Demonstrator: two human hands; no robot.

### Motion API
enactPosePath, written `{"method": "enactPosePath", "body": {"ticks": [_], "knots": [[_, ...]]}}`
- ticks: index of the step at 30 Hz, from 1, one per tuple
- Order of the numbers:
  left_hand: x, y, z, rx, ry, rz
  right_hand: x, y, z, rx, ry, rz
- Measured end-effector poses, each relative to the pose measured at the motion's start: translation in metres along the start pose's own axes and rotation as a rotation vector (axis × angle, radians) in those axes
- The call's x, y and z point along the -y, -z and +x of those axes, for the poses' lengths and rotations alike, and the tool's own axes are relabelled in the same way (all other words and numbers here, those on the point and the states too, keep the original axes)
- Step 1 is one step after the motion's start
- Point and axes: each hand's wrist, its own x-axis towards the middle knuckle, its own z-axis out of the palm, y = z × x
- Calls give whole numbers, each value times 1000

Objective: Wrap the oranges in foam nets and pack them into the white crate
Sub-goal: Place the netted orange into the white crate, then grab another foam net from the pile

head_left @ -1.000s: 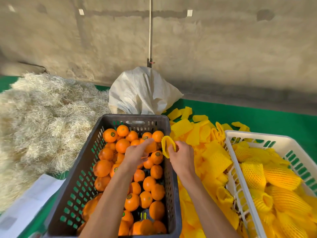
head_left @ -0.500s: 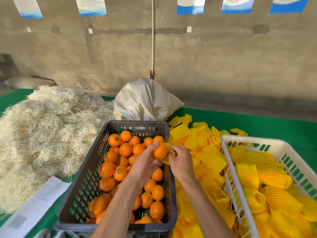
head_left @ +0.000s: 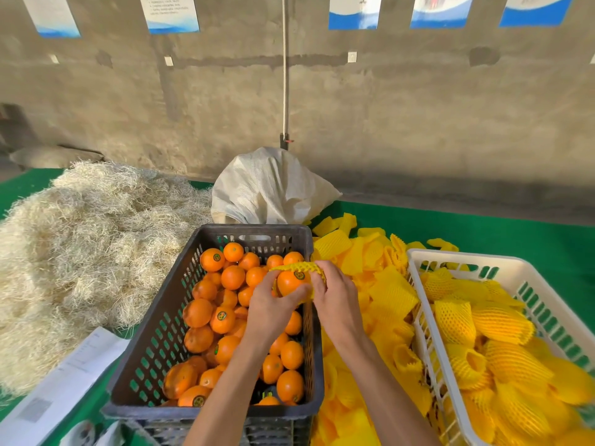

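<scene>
My left hand (head_left: 269,309) grips an orange (head_left: 289,281) with a green sticker, above the right side of the dark crate (head_left: 154,342). A yellow foam net (head_left: 302,268) is stretched over the top and right of this orange, and my right hand (head_left: 335,297) pinches the net. The dark crate holds several loose oranges (head_left: 222,317). On the right stands the white crate (head_left: 418,262), partly filled with net-wrapped oranges (head_left: 457,320).
Loose yellow foam nets (head_left: 380,284) lie heaped between the two crates on the green table (head_left: 515,233). A pile of straw-like packing fibre (head_left: 80,246) fills the left. A white woven sack (head_left: 270,188) stands behind the dark crate. White papers (head_left: 64,381) lie at the front left.
My left hand has lifted an orange out of the dark crate and brought it to the net in my right hand. The net now covers part of the orange.
</scene>
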Motion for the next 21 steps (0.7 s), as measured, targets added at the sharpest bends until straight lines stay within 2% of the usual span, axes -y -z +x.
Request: {"method": "enactPosePath", "body": {"ticks": [5, 7, 9, 11, 15, 19, 21], "knots": [[-16, 3, 13, -55, -3, 292, 5, 1, -11, -16, 159, 72], [-23, 4, 16, -124, -25, 447, 5, 3, -15, -32, 187, 79], [-26, 2, 15, -184, -66, 490, 3, 7, -16, -50, 196, 67], [-29, -3, 13, -184, -117, 411, 3, 11, -15, -97, 180, 59], [-35, -12, 14, -73, -154, 215, 0, 20, -13, -158, 104, 149], [-49, -22, 15, 71, -276, 50, -9, 34, -12, -198, 57, 183], [-54, -32, 12, 158, -259, -100, -21, 44, -12, -226, 0, 168]]}}
